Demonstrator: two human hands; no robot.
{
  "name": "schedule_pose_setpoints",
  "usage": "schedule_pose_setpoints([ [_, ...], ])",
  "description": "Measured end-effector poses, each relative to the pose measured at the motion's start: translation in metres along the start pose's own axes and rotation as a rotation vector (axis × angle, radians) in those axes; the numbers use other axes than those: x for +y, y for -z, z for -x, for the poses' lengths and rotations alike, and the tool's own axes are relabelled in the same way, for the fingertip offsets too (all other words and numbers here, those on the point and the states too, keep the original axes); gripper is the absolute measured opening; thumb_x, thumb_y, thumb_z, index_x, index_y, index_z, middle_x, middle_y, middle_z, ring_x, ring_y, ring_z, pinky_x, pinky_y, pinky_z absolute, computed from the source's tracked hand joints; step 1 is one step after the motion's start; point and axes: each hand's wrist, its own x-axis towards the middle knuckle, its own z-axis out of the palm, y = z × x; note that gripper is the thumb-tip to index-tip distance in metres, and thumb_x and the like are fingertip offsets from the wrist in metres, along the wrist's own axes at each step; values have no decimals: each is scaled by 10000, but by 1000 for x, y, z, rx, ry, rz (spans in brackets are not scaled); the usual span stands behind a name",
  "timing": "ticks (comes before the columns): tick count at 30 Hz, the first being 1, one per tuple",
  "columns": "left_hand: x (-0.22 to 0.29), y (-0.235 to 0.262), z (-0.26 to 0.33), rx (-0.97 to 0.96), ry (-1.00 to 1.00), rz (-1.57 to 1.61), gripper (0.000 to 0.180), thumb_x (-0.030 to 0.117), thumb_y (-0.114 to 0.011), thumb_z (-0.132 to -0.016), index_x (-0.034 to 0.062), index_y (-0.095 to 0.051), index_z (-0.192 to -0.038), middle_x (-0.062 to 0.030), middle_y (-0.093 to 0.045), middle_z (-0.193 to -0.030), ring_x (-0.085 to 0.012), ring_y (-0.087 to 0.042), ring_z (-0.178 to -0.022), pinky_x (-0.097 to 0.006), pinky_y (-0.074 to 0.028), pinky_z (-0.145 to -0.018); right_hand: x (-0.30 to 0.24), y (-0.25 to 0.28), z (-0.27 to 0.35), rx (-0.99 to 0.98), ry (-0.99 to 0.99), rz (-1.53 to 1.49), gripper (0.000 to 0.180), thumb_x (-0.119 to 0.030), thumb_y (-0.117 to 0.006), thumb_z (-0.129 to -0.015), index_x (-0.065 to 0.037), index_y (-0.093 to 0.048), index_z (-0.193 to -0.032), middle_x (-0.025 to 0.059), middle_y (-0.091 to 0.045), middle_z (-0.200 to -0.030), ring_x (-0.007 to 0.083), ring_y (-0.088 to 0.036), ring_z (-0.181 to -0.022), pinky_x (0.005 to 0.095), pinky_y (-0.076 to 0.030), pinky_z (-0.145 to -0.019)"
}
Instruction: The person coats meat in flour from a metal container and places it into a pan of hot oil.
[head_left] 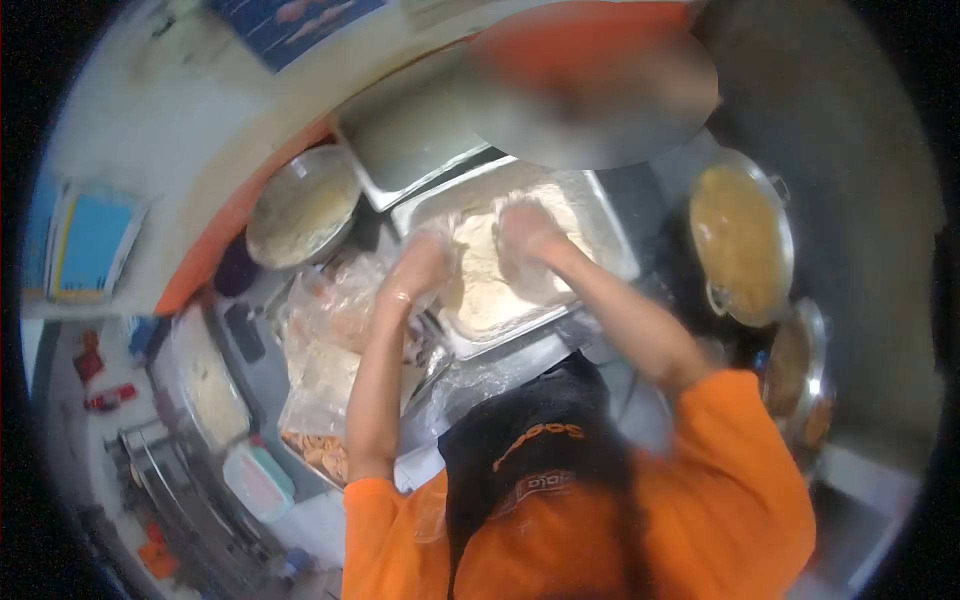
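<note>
A rectangular metal tray [618, 225] in front of me holds a layer of pale, floury powder [490, 285]. My left hand [428, 258] is over the tray's left side, at the edge of the powder. Farther right, my right hand [528, 238] reaches down into the powder or just over it. Both hands look whitish and smeared by motion, perhaps in thin clear gloves. Their fingers are too blurred to show whether they hold anything. Beside my left forearm lies a clear plastic bag [345, 305] with pale contents.
Another metal tray [400, 140] stands behind, near a blurred person in red. A metal bowl [305, 205] sits at the back left. At right are a pan of yellowish-brown liquid [740, 240] and another round pan [800, 360]. Brown pieces [318, 452] lie at lower left.
</note>
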Motion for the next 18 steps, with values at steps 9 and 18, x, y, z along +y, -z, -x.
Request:
schedule_pose_setpoints([
  [9,9,-55,-35,-192,-148,-193,303,256,-462,-854,-1,-623,-860,-220,-642,-840,-340,-635,-774,-442,-488,-715,61,-65,-26,512,-35,-167,165,-174,-603,-718,-14,-642,-729,165,-638,-754,295,-631,-752,407,-505,-674],
  [18,66,46,5,39,-127,-4,262,126,-723,-715,-16,-636,-917,-91,-646,-750,-139,-596,-679,-266,-465,-590,77,-2,48,709,173,-1046,134,-103,-627,-681,-3,-593,-762,156,-624,-757,272,-604,-687,372,-483,-608],
])
